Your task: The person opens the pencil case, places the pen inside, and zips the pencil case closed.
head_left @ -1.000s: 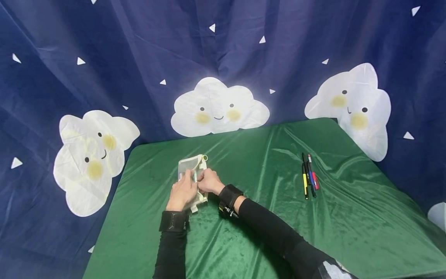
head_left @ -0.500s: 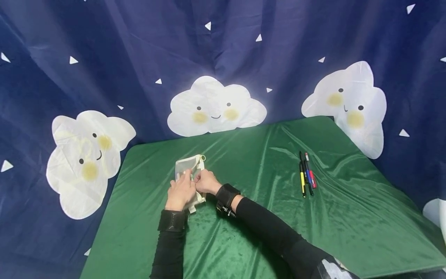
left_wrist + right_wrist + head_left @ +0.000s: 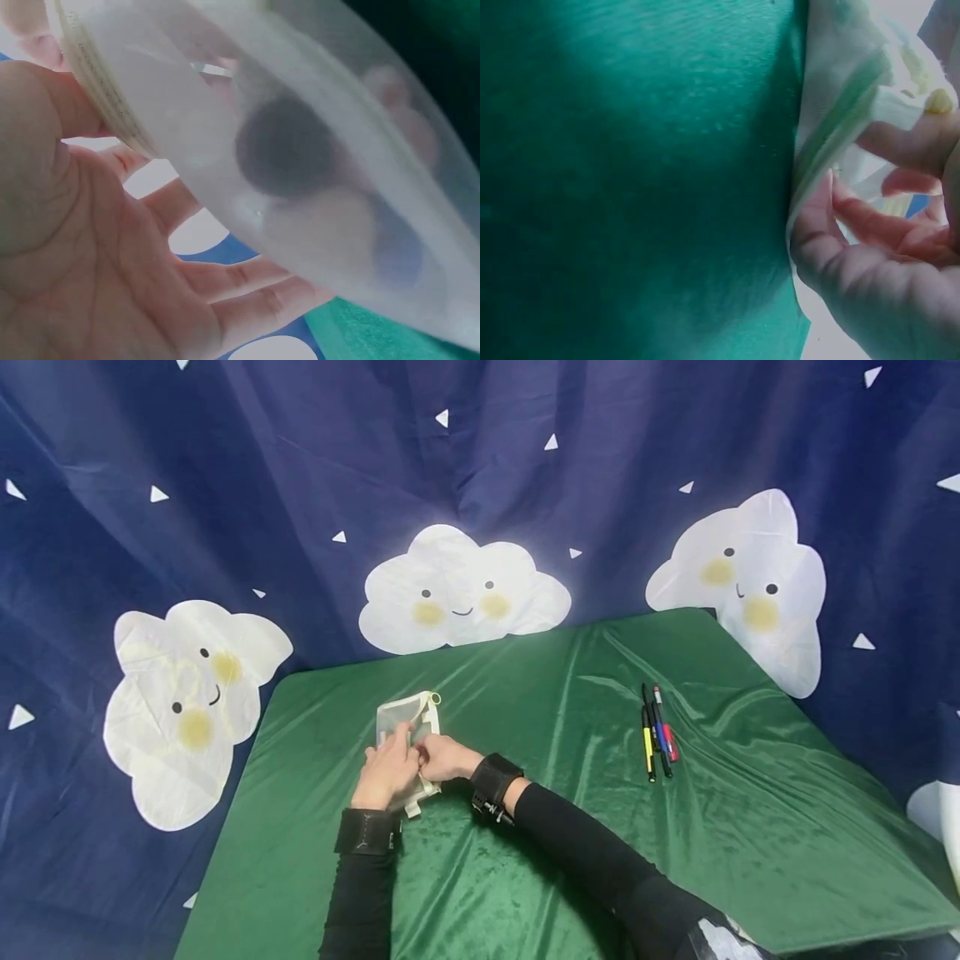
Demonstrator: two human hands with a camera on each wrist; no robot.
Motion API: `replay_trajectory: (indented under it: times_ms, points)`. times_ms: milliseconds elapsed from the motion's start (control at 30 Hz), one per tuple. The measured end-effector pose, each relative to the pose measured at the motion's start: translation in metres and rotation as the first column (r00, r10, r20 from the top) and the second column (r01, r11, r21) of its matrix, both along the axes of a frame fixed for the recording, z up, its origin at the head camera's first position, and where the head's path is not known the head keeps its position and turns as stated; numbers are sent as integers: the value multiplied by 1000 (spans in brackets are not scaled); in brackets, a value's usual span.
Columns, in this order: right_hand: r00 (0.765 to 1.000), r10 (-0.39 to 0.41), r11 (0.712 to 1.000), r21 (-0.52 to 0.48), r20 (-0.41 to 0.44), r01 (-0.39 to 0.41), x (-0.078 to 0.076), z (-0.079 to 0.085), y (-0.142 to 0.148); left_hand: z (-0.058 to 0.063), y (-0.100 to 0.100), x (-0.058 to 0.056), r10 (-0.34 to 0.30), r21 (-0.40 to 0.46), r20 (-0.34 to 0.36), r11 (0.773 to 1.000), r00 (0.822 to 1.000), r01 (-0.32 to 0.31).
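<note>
A translucent whitish zip pencil case (image 3: 392, 714), with a ring pull (image 3: 436, 698) at its far corner, lies on the green cloth. My left hand (image 3: 386, 770) lies over it and grips its zip edge; the left wrist view has the thumb by the zip tape (image 3: 105, 94) and the fingers partly behind the mesh (image 3: 217, 150). From the right, my right hand (image 3: 448, 758) pinches the near part of the opening, its fingertips against the left hand. In the right wrist view the thumb presses the case's edge (image 3: 844, 131). Blurred shapes show through the mesh; the case's contents are mostly hidden.
A small bunch of pens (image 3: 660, 735), black, yellow, blue and red, lies at the right on the green cloth (image 3: 510, 693). Behind the table hangs a dark blue curtain (image 3: 315, 460) with cloud prints. A short fabric tab (image 3: 413, 809) sticks out from the case's near end.
My right fingers have shifted slightly left, closer against the left hand, along the case's opening. The case stays about in place; the head view has shifted a little. The pens have not moved.
</note>
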State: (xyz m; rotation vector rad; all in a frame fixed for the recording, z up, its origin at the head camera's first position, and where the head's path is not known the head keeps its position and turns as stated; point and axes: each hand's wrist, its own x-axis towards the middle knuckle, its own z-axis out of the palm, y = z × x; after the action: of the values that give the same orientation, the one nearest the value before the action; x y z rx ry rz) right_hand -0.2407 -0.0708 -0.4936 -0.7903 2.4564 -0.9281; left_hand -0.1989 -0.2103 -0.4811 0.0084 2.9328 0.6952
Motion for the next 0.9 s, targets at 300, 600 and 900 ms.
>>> replay_trajectory:
  times_ms: [300, 600, 900]
  points:
    - [994, 95, 995, -10, -61, -95, -3, -8, 4, 2, -1, -6, -56, 34, -6, 998, 998, 57]
    - [979, 198, 978, -59, -47, -200, -7, -4, 2, 12, -5, -5, -80, 52, 56, 996, 995, 77]
    - [932, 331, 942, 105, -145, -319, -11, 1, -1, 10, -6, -7, -121, 14, 75, 993, 990, 120]
